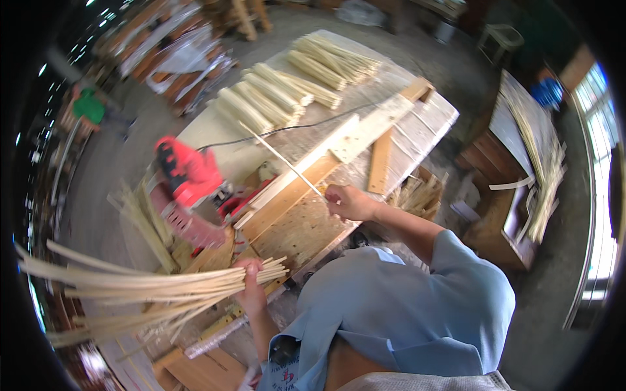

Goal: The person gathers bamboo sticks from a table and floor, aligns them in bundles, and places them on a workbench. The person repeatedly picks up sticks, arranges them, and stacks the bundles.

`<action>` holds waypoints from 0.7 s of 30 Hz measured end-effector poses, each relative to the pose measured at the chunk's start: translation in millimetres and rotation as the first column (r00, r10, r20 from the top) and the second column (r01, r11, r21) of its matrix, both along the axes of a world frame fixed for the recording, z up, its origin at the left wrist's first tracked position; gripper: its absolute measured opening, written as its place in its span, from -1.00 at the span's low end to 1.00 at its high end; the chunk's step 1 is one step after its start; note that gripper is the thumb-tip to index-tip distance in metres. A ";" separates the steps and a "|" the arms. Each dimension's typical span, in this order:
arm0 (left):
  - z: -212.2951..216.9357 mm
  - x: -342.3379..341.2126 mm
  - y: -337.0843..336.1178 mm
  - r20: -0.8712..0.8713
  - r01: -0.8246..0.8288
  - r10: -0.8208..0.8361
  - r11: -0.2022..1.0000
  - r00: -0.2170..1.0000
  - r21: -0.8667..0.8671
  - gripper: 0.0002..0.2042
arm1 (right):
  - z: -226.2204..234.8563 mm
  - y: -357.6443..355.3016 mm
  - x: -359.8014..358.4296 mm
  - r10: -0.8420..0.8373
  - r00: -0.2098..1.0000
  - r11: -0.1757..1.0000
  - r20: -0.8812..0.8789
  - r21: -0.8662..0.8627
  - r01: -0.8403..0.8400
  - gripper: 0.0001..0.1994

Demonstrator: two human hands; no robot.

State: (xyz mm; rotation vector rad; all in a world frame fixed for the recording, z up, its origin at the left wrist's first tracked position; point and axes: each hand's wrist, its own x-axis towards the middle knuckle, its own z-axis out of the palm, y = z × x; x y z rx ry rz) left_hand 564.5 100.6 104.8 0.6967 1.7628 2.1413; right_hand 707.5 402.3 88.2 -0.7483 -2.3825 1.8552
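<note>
My left hand (pixel 251 287) grips a thick bundle of long pale bamboo strips (pixel 130 287) that fans out to the left over the bench edge. My right hand (pixel 349 202) pinches the near end of one thin bamboo strip (pixel 280 156), which runs up and left across a wooden guide board (pixel 306 176). A red power tool (pixel 189 176) sits just left of that board, between my two hands.
Piles of cut pale strips (pixel 287 88) lie on the far end of the workbench (pixel 424 124). A black cord (pixel 287 128) crosses the bench. More strips rest on a stand (pixel 541 163) at the right. Someone in green (pixel 88 105) stands far left.
</note>
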 end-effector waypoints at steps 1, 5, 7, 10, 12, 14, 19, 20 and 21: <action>1.4 0.8 6.2 -0.006 0.032 -0.032 0.999 0.999 0.015 -0.91 | -8.4 -0.7 8.4 -0.100 0.991 0.995 -0.091 -0.013 0.099 -0.83; 3.2 5.9 26.8 -0.057 0.149 -0.148 0.989 0.987 -0.002 -0.91 | -50.3 3.4 46.0 -0.537 0.786 0.830 -0.307 -0.028 0.557 -0.86; 4.6 7.9 38.6 -0.072 0.232 -0.230 0.973 0.970 0.013 -0.90 | -64.1 11.2 72.9 -0.688 0.616 0.673 -0.385 -0.022 0.739 -0.85; 8.4 10.8 57.5 -0.021 0.301 -0.301 0.954 0.953 -0.021 -0.92 | -86.1 34.6 127.8 -0.789 0.355 0.364 -0.502 0.084 0.928 -0.84; 11.3 14.7 62.8 -0.016 0.321 -0.322 0.946 0.947 -0.052 -0.91 | -93.7 52.6 157.9 -0.827 0.255 0.221 -0.502 0.128 0.967 -0.84; 12.5 13.7 74.9 -0.052 0.405 -0.410 0.910 0.911 -0.083 -0.90 | -107.6 68.2 193.0 -0.898 0.191 0.102 -0.397 0.235 0.967 -0.81; 9.7 0.8 103.9 -0.069 0.520 -0.546 0.824 0.835 -0.224 -0.87 | -156.4 77.0 225.6 -0.677 0.533 0.735 0.509 0.504 0.453 -0.55; 7.4 2.0 107.1 -0.076 0.509 -0.539 0.827 0.839 -0.238 -0.87 | -140.4 70.4 189.0 -0.674 0.653 0.736 0.346 0.389 0.554 -0.52; 4.1 5.0 108.7 -0.072 0.510 -0.539 0.826 0.839 -0.239 -0.87 | -112.6 64.0 159.5 -0.672 0.720 0.737 0.176 0.254 0.626 -0.49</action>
